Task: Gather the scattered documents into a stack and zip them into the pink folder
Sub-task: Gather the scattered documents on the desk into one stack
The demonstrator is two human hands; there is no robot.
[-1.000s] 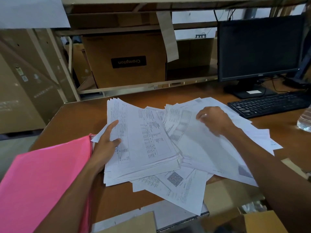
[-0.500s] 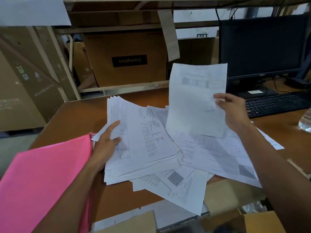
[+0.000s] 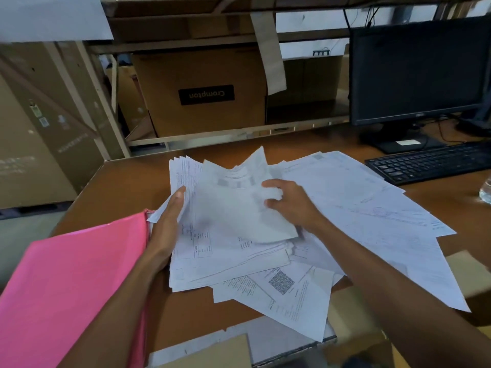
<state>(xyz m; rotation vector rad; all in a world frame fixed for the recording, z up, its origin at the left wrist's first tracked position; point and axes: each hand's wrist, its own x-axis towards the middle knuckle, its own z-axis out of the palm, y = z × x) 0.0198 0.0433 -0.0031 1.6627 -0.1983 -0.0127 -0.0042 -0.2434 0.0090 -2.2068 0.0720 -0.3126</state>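
**Entry: one sheet arriving on the stack, gathering part done**

The sheet point(image 3: 239, 208) sits over the upper half of the stack point(image 3: 228, 256), its far corner lifted and its face curved. Our right hand point(image 3: 289, 203) pinches it at the right edge, fingers curled over the paper. Our left hand point(image 3: 170, 221) lies flat along the stack's left edge with fingers straight, gripping nothing, and steadies the pile.

Handling, as we judge it: single sheets are light, limp and slick on one another. They are best taken at an edge or corner. The stack should be squared with both palms on its long sides before any lift.

Orientation: the stack's long axis runs from us toward the far edge of the surface point(image 3: 125, 187), with the edges fanned and not aligned. The loose sheets point(image 3: 372, 213) spread to the right at a slant, and some hang over the near edge. Their far corner reaches close to the keyboard point(image 3: 430, 160).

The pink folder point(image 3: 74, 282) lies just left of the stack, beside our left wrist. We cannot see its zip.
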